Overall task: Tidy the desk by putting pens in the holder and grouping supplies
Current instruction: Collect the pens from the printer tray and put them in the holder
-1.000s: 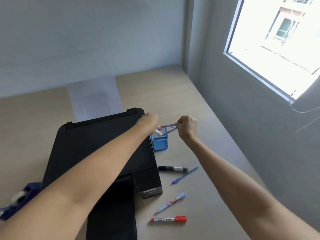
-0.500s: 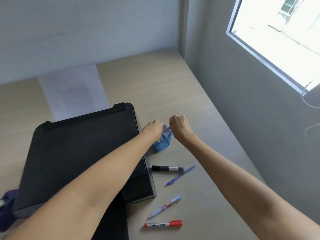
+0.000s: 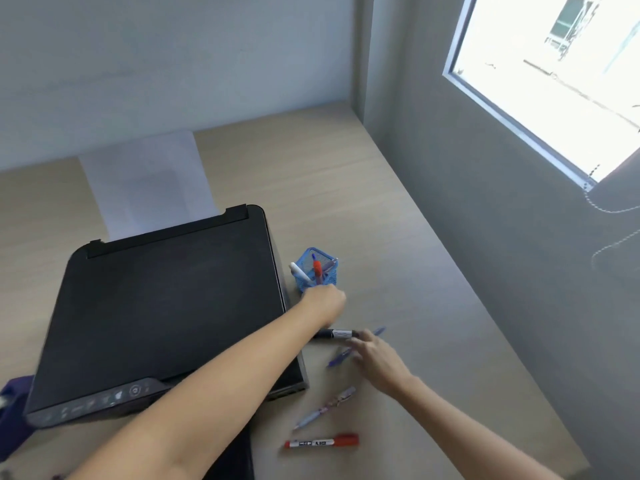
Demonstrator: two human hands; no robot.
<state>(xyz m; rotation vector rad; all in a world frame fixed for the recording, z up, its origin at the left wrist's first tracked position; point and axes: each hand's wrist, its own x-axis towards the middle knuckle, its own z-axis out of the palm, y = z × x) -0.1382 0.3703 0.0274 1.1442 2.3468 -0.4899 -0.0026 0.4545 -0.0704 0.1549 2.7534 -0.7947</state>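
- The blue mesh holder stands on the desk, just beside the black printer, with several pens inside.
- The left hand is at the holder's near side; I cannot tell how its fingers stand.
- The right hand has its fingers spread, over the black marker and the blue pen.
- A patterned pen and a red marker lie nearer on the desk.

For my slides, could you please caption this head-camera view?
Left hand steadies the blue mesh pen holder while the right hand reaches for a black marker.
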